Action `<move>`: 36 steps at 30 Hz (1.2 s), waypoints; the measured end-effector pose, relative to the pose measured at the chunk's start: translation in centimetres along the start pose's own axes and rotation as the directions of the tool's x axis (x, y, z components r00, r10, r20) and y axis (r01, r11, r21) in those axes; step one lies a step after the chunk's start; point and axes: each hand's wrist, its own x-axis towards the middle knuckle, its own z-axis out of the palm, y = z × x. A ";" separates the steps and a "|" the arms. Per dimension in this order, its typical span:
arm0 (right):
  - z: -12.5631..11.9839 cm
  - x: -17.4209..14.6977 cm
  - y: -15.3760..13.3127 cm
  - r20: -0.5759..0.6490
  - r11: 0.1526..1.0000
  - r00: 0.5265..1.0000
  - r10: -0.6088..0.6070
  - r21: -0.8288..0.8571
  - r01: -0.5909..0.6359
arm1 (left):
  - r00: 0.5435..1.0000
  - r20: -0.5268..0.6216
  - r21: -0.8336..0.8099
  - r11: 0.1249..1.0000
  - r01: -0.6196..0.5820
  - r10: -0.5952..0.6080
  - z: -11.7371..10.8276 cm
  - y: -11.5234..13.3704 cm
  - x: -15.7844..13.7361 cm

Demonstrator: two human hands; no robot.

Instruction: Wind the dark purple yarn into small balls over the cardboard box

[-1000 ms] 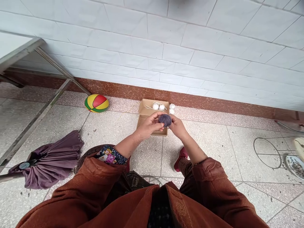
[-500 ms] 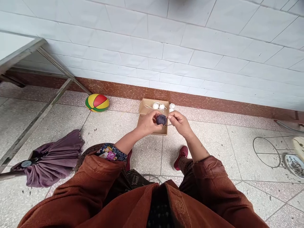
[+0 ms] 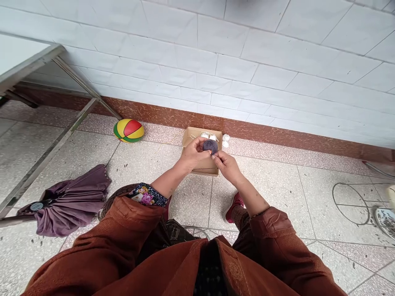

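A dark purple-grey ball of yarn (image 3: 210,146) is held up above an open cardboard box (image 3: 205,169). My left hand (image 3: 194,153) wraps its fingers and thumb around the ball from the left. At the ball's lower right edge, my right hand (image 3: 226,165) pinches the yarn with thumb and forefinger; the strand itself is hardly visible there. Two white yarn balls (image 3: 205,135) lie in the far part of the box, partly covered by my left hand and the dark ball. More white yarn balls (image 3: 226,137) sit on the floor just right of the box.
A red, yellow and green ball (image 3: 128,130) lies by the wall, near a metal-framed table (image 3: 58,51). On the left is a folded purple umbrella (image 3: 74,201). A wire rack (image 3: 351,203) and a dish (image 3: 385,220) are at the right.
My right hand has moved from beside the dark ball to its lower right edge, slightly down and in. The ball has risen a little in view.
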 end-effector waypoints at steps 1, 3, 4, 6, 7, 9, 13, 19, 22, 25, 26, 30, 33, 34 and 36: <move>-0.2 -0.2 -0.4 0.039 1.000 0.999 -0.016 0.010 0.016 | 0.999 -0.045 0.053 0.999 0.008 -0.005 -0.1 0.0 0.3; -0.8 -0.6 -1.2 0.092 0.998 0.995 -0.043 0.056 0.038 | 0.994 -0.106 0.150 0.989 0.016 0.000 -0.4 -0.1 0.6; -1.2 -0.7 -1.6 0.097 0.995 0.994 -0.049 0.088 0.041 | 0.994 -0.107 0.188 0.982 0.015 0.006 -0.4 -0.2 0.6; -2.0 -0.7 -1.9 0.062 0.988 0.997 -0.043 0.150 0.033 | 0.999 -0.047 0.236 0.972 0.003 0.008 -0.4 -0.2 0.3; -2.4 -0.5 -1.9 0.028 0.984 0.999 -0.033 0.174 0.028 | 1.000 0.003 0.249 0.968 -0.004 0.003 -0.3 -0.2 0.1; -3.1 -0.1 -1.6 -0.058 0.980 0.998 -0.012 0.197 0.023 | 0.993 0.118 0.255 0.967 -0.010 -0.020 -0.1 -0.1 -0.5; -3.3 0.8 -0.7 -0.181 0.985 0.983 0.022 0.172 0.010 | 0.950 0.309 0.091 0.996 0.007 -0.034 0.2 0.1 -1.3; -1.5 1.0 0.0 -0.152 0.990 0.985 0.077 0.130 -0.057 | 0.932 0.363 -0.283 0.955 0.093 0.016 0.4 0.6 -1.3; -0.6 0.5 -0.3 -0.141 0.999 0.989 0.045 0.013 -0.044 | 0.970 0.244 -0.359 0.929 0.093 -0.003 0.3 0.6 -0.6; -0.1 -0.2 -1.0 -0.029 0.997 0.998 -0.053 -0.049 0.051 | 0.999 0.051 -0.258 0.966 0.025 -0.012 -0.1 0.2 0.4; -0.1 -0.4 -1.4 0.019 0.994 0.995 -0.095 -0.048 0.095 | 1.000 -0.009 -0.177 0.984 0.007 -0.009 -0.2 0.0 0.6; -1.1 -0.8 -2.5 0.084 0.987 0.983 -0.161 0.003 0.161 | 0.996 -0.083 0.193 0.981 -0.010 0.026 -0.6 -0.5 0.9; -2.5 -0.4 -2.7 -0.057 0.991 0.991 -0.121 0.053 0.124 | 0.999 0.045 0.318 0.947 -0.041 0.028 -0.5 -0.3 0.1; -2.9 -0.1 -2.6 -0.113 0.992 0.988 -0.103 0.061 0.111 | 0.994 0.109 0.314 0.948 -0.052 0.018 -0.3 -0.2 -0.2; -3.5 0.4 -2.1 -0.188 0.995 0.980 -0.065 0.059 0.077 | 0.971 0.238 0.243 0.968 -0.060 0.001 -0.1 0.1 -0.9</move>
